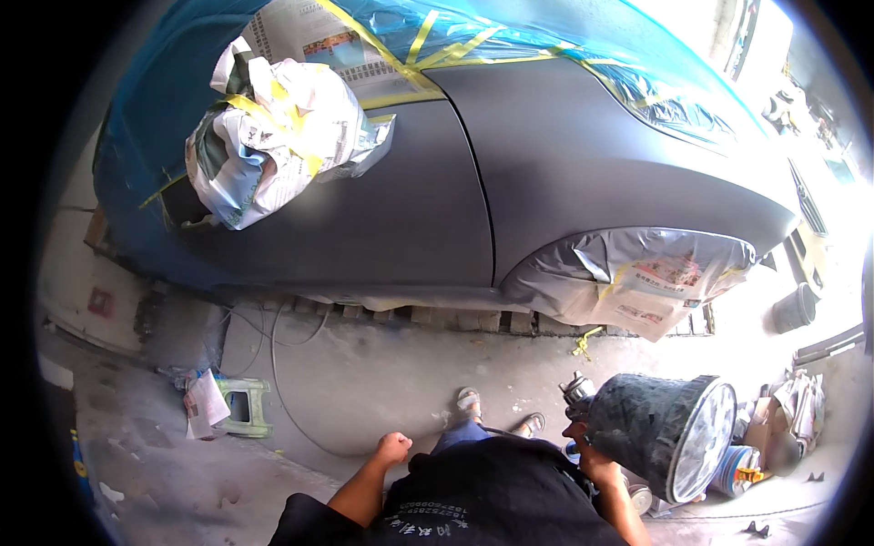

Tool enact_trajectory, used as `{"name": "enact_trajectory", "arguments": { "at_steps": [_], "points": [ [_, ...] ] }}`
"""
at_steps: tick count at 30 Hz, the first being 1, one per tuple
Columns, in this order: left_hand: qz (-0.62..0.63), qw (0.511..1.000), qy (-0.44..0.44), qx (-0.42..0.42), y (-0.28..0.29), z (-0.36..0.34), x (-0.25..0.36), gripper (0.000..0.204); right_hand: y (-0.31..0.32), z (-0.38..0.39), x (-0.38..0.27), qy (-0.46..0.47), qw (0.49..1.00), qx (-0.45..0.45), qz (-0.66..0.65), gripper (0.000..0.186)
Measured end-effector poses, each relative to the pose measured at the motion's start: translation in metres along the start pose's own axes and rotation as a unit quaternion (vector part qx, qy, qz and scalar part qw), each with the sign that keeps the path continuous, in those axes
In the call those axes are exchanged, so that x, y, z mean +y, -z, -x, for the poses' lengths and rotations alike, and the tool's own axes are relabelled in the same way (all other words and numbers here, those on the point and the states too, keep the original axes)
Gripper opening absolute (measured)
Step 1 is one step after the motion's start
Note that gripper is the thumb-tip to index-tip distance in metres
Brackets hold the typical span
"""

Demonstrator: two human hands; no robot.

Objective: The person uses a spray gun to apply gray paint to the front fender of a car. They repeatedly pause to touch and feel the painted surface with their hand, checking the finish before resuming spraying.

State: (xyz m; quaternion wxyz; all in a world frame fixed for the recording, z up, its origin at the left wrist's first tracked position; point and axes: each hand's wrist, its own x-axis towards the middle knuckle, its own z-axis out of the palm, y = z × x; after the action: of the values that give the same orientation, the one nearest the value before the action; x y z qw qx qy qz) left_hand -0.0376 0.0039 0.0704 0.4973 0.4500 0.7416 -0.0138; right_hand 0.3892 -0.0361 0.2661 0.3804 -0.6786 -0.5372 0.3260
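Observation:
My left hand (393, 449) is closed in a loose fist in front of my body, and nothing shows in it. My right hand (594, 457) is wrapped round what looks like a spray gun (576, 389), its metal head pointing toward the car. A big dark drum (651, 423) with a whitish smeared round top appears beside that hand and partly crowds the view of it. Across from me stands a matt dark grey car body (564, 155). Newspaper and yellow tape wrap its side mirror (282, 132); sheeting and newspaper cover the wheel arch (646, 273).
Blue film (537, 32) drapes the car's upper part. A hose (276, 378) curls over the floor. On the left is a pale green stool (246, 407) with paper beside it. Tins (733, 469), cardboard and papers (797, 409) lie at right, below a dark bucket (795, 308).

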Motion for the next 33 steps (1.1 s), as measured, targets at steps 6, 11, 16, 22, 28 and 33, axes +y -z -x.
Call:
{"name": "enact_trajectory", "arguments": {
  "at_steps": [6, 11, 16, 22, 28, 33],
  "points": [
    [-0.02, 0.999, -0.04, -0.03, -0.003, -0.01, 0.002, 0.022, 0.003, 0.006, 0.012, 0.033, 0.991, -0.059, 0.118, 0.01],
    [-0.039, 0.998, -0.027, -0.038, 0.012, -0.008, 0.025, 0.028, -0.007, 0.011, 0.013, -0.025, 0.998, 0.011, 0.049, 0.013],
    [-0.094, 0.994, -0.023, -0.044, 0.015, -0.025, 0.008, 0.04, -0.004, 0.006, -0.011, -0.123, 0.991, -0.027, 0.034, 0.016],
    [-0.118, 0.992, -0.003, -0.05, 0.016, -0.03, 0.012, 0.04, 0.0, -0.003, -0.021, -0.113, 0.994, 0.016, 0.003, 0.018],
    [-0.17, 0.982, 0.004, -0.081, 0.013, -0.031, -0.017, 0.033, 0.013, -0.019, -0.02, -0.087, 0.994, 0.06, -0.035, 0.02],
    [0.078, 0.936, 0.147, -0.311, 0.027, 0.007, -0.043, 0.023, 0.011, 0.003, 0.068, -0.061, 0.988, 0.139, 0.031, 0.018]
  ]
}}
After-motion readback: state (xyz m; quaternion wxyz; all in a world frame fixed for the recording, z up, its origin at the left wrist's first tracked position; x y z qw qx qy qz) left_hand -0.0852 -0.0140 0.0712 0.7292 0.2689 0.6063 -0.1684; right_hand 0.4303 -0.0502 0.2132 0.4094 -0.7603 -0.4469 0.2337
